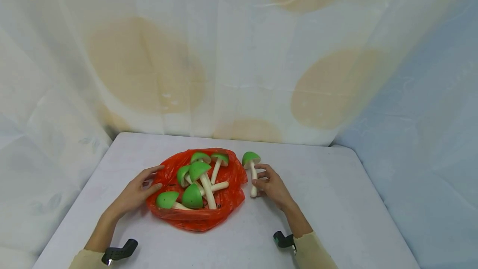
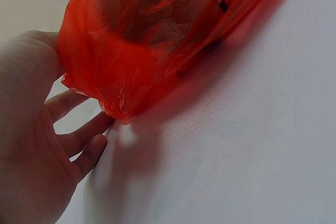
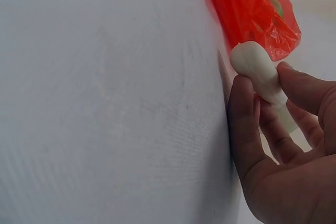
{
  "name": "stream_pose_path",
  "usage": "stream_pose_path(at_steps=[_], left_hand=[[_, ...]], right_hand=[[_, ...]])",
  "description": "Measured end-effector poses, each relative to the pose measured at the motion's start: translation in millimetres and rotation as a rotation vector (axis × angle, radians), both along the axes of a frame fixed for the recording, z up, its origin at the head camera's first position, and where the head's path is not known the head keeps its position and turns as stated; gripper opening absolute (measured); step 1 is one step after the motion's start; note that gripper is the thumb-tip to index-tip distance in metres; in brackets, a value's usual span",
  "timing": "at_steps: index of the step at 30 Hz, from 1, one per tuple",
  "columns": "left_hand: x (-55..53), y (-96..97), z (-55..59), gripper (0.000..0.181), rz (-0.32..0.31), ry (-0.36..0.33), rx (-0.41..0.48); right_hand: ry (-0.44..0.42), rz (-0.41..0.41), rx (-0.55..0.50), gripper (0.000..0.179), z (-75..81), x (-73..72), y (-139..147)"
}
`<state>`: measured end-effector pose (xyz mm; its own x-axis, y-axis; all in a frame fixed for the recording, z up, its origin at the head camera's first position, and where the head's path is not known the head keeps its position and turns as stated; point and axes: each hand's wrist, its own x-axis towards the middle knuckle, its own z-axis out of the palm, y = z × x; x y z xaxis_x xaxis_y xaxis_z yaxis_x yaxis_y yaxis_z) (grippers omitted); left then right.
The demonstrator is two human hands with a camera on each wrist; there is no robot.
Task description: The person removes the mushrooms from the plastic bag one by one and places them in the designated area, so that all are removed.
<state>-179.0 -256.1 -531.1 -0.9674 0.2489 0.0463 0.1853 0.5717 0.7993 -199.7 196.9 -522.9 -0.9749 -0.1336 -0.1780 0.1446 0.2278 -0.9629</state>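
Note:
A red plastic bag [image 1: 233, 196] lies spread open on the table, holding several toy mushrooms [image 1: 199, 171] with green caps and cream stems. My left hand [image 1: 135, 190] holds the bag's left edge, thumb and index finger apart on the rim. Red film hides some of those fingertips in the left wrist view. Just right of the bag, my right hand [image 1: 274, 186] grips another toy mushroom [image 1: 254, 174] by its stem, cap pointing away from me. In the right wrist view, the thumb and fingers pinch the rounded stem [image 3: 257, 66].
The white-covered table [image 1: 328, 202] extends to both sides and in front of the bag. A patterned curtain [image 1: 239, 53] hangs behind its far edge, with more sheeting at left and right. Black wrist devices [image 1: 120, 251] sit on both forearms.

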Motion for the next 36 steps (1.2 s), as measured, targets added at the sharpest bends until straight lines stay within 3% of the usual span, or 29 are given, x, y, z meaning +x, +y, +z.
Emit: stream_pose_path(at_steps=[9,27,36], left_hand=[[-0.3,-1.3,-1.6,0.059,-0.004,-0.001,-0.008],[-2.4,0.8,-5.2,0.059,0.003,-0.013,-0.006],[-0.2,1.7,-7.2,0.056,0.019,0.02,0.004]], right_hand=[[-0.021,0.036,0.059,0.046,2.4,-1.9,2.2],[-0.005,0.06,0.042,0.044,0.7,-0.9,5.7],[0.01,0.085,0.039,0.046,1.0,-0.3,6.8]])
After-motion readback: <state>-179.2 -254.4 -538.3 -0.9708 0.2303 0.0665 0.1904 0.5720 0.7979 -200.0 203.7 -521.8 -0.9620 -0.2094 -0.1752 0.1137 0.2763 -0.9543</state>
